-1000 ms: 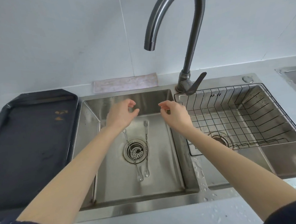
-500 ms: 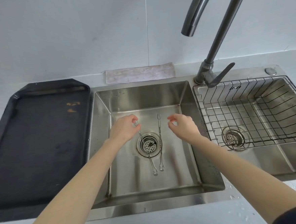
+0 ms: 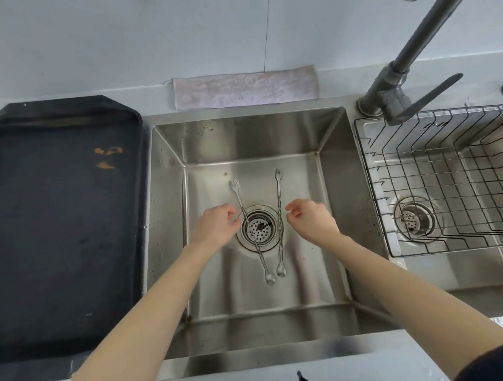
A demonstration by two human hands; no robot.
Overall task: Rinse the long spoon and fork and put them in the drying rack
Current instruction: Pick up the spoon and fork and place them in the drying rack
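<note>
- Two long utensils lie side by side on the floor of the left sink basin [image 3: 332,167], each with fork tines at the far end and a small spoon bowl at the near end.
- The left utensil [image 3: 251,230] crosses the drain [image 3: 259,228]; the right utensil [image 3: 279,221] lies along its right edge.
- The left hand [image 3: 214,228] hovers at the left one, fingers loosely curled, holding nothing; actual contact cannot be told.
- The right hand [image 3: 313,220] hovers beside the right one, fingers curled, empty.
- Pickup is under way; next comes pinching each thin handle, then rinsing.
- The wire rack [image 3: 440,183] waits in the right basin.
- Since half a second ago, both hands have dropped nearer the handles.
</note>
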